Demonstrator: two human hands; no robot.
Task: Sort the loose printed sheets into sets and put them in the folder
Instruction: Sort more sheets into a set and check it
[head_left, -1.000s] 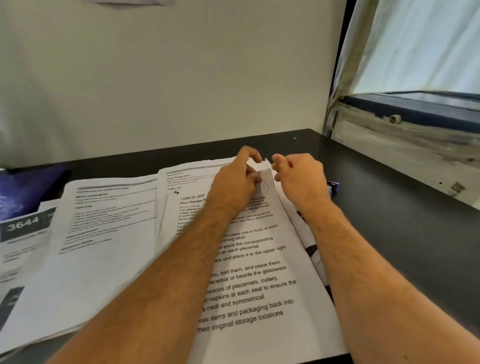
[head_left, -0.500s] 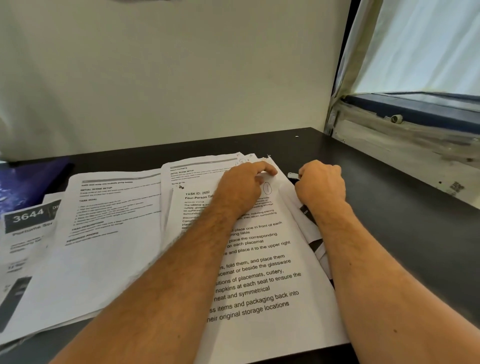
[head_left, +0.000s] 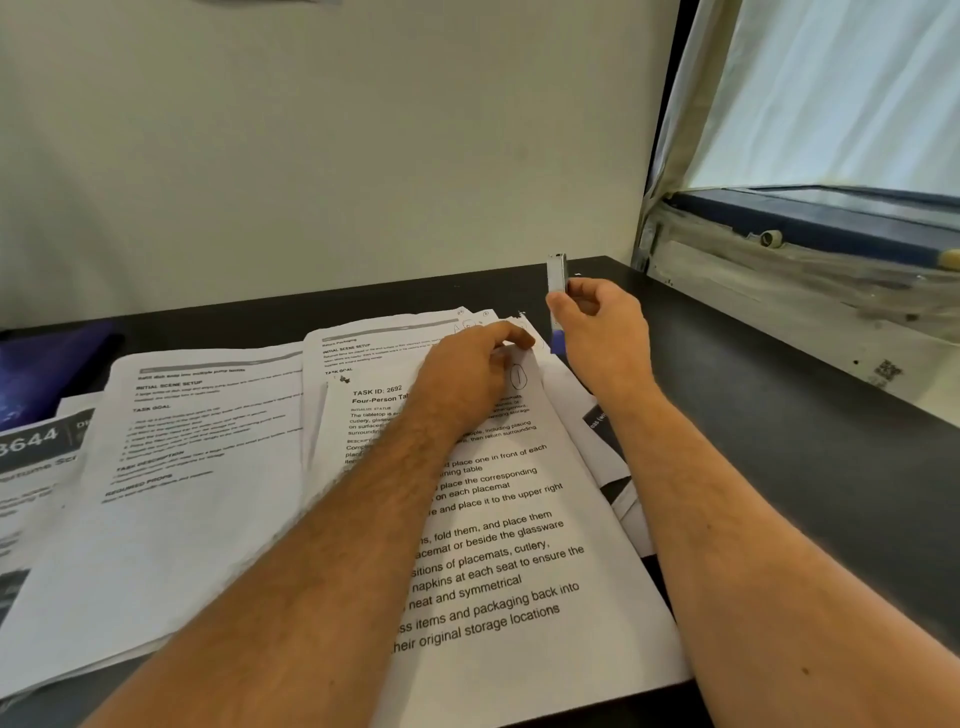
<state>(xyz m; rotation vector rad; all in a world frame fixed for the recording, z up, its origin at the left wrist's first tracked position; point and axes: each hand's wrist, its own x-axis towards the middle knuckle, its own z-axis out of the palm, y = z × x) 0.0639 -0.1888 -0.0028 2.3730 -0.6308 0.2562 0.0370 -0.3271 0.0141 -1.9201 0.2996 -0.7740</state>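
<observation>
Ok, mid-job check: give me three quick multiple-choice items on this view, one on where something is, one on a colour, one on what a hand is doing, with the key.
1. Where does the left hand rest?
A. on the bare desk
B. on the top corner of the printed sheet headed TASK ID 2692
C. on the window ledge

2. What colour is the folder at the far left?
A. red
B. green
C. dark blue

3. What is the right hand doing?
A. pinching a small stapler upright above the desk
B. lying flat on the papers
C. hanging open, holding nothing

Key: 1 B, its fingers press that sheet's upper right corner; 2 C, the cover shows dark blue beside the left stack; 3 A, thumb and fingers curl round the slim grey and blue tool, raised clear of the paper.
</observation>
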